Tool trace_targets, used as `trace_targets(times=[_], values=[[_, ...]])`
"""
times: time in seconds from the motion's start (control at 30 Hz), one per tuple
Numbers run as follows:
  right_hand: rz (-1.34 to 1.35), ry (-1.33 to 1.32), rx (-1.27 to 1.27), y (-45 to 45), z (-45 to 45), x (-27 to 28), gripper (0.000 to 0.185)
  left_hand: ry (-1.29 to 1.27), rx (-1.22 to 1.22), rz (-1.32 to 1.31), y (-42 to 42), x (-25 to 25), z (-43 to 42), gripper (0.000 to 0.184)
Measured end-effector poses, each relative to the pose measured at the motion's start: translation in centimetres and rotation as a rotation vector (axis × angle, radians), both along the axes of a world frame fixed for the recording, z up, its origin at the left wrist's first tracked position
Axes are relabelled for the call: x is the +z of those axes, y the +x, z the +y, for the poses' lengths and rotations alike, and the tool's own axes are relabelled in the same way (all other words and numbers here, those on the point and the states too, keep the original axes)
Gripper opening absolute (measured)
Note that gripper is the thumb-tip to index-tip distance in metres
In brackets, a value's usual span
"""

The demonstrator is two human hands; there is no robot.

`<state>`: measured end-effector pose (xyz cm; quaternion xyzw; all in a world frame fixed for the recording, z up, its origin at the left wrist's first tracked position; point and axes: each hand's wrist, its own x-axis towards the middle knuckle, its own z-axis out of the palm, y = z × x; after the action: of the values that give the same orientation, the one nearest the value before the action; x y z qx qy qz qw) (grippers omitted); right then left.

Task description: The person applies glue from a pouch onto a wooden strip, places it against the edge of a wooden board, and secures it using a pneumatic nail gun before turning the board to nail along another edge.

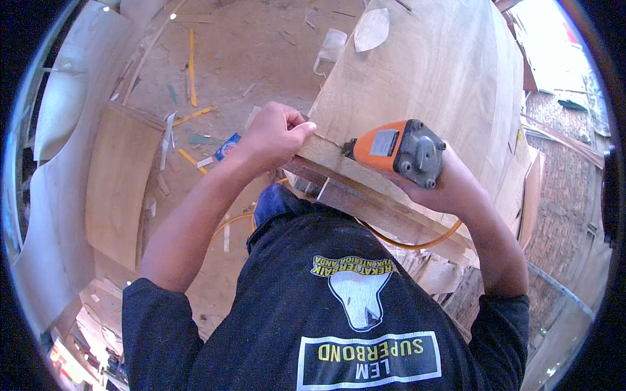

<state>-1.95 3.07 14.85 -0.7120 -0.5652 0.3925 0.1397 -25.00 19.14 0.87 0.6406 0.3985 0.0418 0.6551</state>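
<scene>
My right hand (438,190) is wrapped round the handle of an orange and grey air nail gun (376,148), its fingers mostly hidden under the tool's body. The gun's dark nose rests at or just above a wood strip (326,148) along the near edge of a large plywood panel (430,72). At the strip's left end my left hand (277,135) is closed, thumb and fingers pinching the wood at the corner. An orange air hose (417,246) loops below the panel's edge, near my right forearm.
A pale, leaf-shaped scrap (372,30) lies on the panel. Yellow strips (192,68) and other offcuts litter the floor on the left. Curved plywood sheets (120,182) stand at far left. A brick wall (564,156) is at right.
</scene>
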Motion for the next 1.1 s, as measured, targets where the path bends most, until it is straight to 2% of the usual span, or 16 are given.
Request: trace_targets(times=[0.17, 0.27, 0.47, 0.57, 0.6, 0.7, 0.8, 1.1], values=[[-0.037, -0.056, 0.023, 0.5, -0.2, -0.3, 0.027, 0.082, -0.021, -0.004, -0.1, -0.6, 0.0, 0.034], [-0.119, -0.165, 0.103, 0.6, 0.0, 0.4, 0.032, 0.098, -0.029, 0.005, -0.1, 0.1, 0.0, 0.034], [0.003, -0.066, -0.156, 0.2, -0.7, 3.0, 0.04, 0.056, -0.036, -0.033, -0.1, -0.2, 0.3, 0.033], [-0.024, 0.009, -0.268, 2.5, -2.8, 3.5, 0.041, 0.0, -0.014, -0.045, -0.2, 0.0, 0.2, 0.031], [-0.087, -0.097, -0.362, 2.7, -3.1, 4.2, 0.043, -0.034, -0.006, -0.051, -0.1, 0.4, 0.2, 0.031], [-0.105, -0.186, -0.451, 2.0, -3.9, 5.4, 0.042, -0.125, 0.029, -0.018, 0.1, 0.9, 0.3, 0.029], [-0.071, -0.067, -0.219, 2.5, -5.3, 3.6, 0.039, -0.146, 0.076, -0.052, 0.1, 1.4, 0.0, 0.028], [-0.017, -0.032, -0.122, 2.1, -4.9, 2.2, 0.037, -0.069, 0.02, -0.035, -0.1, 0.8, -0.2, 0.028]])
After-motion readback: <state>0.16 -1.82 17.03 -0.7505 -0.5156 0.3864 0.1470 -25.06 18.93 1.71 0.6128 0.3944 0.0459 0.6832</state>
